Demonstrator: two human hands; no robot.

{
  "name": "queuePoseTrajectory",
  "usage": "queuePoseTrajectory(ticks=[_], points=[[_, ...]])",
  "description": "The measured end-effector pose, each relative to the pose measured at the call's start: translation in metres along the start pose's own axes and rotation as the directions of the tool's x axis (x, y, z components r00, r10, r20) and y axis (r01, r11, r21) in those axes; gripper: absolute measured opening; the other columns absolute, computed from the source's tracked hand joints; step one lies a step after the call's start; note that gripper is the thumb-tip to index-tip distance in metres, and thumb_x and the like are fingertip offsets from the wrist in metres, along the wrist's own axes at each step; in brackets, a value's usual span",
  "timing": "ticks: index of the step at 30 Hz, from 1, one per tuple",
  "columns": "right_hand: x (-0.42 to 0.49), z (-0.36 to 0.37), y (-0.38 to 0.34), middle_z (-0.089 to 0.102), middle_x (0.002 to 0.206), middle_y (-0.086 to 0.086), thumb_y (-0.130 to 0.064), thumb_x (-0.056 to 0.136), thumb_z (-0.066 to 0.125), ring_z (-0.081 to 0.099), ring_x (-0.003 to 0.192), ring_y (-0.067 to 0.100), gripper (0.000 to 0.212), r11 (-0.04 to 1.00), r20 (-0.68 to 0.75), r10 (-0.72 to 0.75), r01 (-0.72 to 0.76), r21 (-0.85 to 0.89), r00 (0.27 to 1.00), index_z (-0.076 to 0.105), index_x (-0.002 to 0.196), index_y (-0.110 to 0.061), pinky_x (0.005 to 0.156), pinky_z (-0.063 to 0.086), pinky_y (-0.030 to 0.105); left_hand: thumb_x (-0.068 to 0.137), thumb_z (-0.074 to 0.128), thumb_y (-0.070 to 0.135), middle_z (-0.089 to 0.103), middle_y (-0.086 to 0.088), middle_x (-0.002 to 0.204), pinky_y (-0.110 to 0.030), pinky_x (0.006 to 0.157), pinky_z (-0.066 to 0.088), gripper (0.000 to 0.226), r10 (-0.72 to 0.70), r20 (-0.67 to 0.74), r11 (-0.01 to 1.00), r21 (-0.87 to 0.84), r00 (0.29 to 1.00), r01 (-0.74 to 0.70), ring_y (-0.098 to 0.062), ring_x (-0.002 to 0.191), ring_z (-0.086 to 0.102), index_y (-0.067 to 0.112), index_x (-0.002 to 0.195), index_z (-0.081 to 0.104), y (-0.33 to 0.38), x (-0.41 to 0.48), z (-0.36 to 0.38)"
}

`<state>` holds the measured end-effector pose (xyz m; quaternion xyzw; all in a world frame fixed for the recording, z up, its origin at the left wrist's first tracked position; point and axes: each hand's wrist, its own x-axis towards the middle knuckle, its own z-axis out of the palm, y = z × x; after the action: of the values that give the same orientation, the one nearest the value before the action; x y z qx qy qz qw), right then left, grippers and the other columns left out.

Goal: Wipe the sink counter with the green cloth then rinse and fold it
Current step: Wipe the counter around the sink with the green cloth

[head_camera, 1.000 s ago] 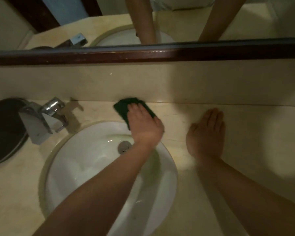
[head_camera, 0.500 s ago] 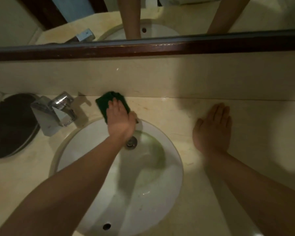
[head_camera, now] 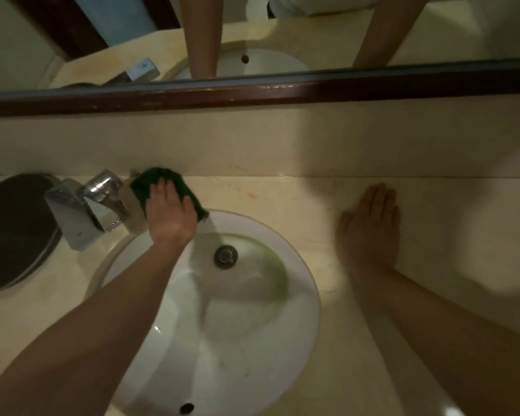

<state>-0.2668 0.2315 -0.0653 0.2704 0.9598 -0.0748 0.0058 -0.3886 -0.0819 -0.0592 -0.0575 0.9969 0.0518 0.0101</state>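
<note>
Half the green cloth hides under the flat left hand, the right hand resting straight-fingered on the counter.

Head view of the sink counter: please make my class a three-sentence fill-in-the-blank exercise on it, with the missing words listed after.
The cloth under the left hand is ____ in colour.
The right hand, flat on the counter, holds ____.
The faucet stands to the ____ of the cloth.
Missing words: green; nothing; left.
</note>
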Motion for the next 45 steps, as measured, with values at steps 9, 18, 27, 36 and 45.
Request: queuePoseTrajectory(ticks=[9, 18, 27, 36, 45], points=[[0.001, -0.002, 0.000, 0.017, 0.159, 0.020, -0.031, 0.094, 0.034, 0.014, 0.148, 0.036, 0.070, 1.000, 0.043, -0.010, 0.011, -0.017, 0.999, 0.015, 0.151, 0.004, 0.119, 0.015, 0.046, 0.089, 0.030, 0.033, 0.029, -0.022, 0.154, -0.044, 0.117, 0.016, 0.070, 0.163, 0.080, 0.987, -0.015, 0.983, -0.163, -0.037, 0.143, 0.021, -0.002, 0.148, 0.024, 0.143, -0.063, 0.010], [0.002, -0.045, 0.093, 0.035, 0.154, 0.009, -0.002, 0.093, 0.035, 0.033, 0.142, 0.022, 0.052, 0.852, 0.158, -0.200, 0.092, 0.516, 0.967, 0.039, 0.145, -0.007, 0.107, 0.017, 0.014, 0.094, 0.039, 0.030, 0.017, -0.008, 0.161, -0.040, 0.118, 0.012, 0.066, 0.691, 0.233, 0.708, -0.030, 0.684, -0.705, -0.028, 0.148, 0.009, 0.009, 0.153, 0.017, 0.257, -0.149, 0.019], [-0.112, -0.038, 0.155, 0.012, 0.162, 0.009, -0.030, 0.094, 0.025, 0.008, 0.150, 0.021, 0.063, 0.949, 0.202, -0.235, 0.180, 0.258, 0.951, 0.018, 0.153, -0.009, 0.121, 0.007, 0.032, 0.095, 0.030, 0.032, 0.018, -0.015, 0.160, -0.043, 0.120, 0.013, 0.064, 0.433, 0.095, 0.901, -0.029, 0.897, -0.432, -0.032, 0.147, 0.012, 0.002, 0.151, 0.020, 0.195, -0.233, 0.013], [-0.132, -0.022, 0.166, 0.008, 0.163, 0.011, -0.032, 0.097, 0.022, 0.005, 0.150, 0.025, 0.063, 0.946, 0.188, -0.323, 0.324, 0.026, 0.927, 0.010, 0.154, -0.007, 0.121, 0.005, 0.037, 0.091, 0.033, 0.029, 0.005, -0.018, 0.161, -0.042, 0.122, 0.004, 0.072, 0.455, 0.161, 0.890, -0.061, 0.876, -0.451, -0.032, 0.149, 0.000, -0.003, 0.151, 0.010, 0.203, -0.322, 0.023], [-0.158, -0.026, 0.174, 0.008, 0.163, 0.011, -0.031, 0.100, 0.019, 0.005, 0.150, 0.024, 0.060, 0.950, 0.153, -0.313, 0.312, 0.034, 0.937, 0.009, 0.154, -0.007, 0.122, 0.009, 0.038, 0.081, 0.045, 0.026, 0.025, -0.010, 0.158, -0.047, 0.121, 0.012, 0.072, 0.772, 0.226, 0.636, -0.259, 0.594, -0.727, -0.027, 0.148, 0.015, 0.007, 0.149, 0.031, 0.135, -0.445, 0.002]])
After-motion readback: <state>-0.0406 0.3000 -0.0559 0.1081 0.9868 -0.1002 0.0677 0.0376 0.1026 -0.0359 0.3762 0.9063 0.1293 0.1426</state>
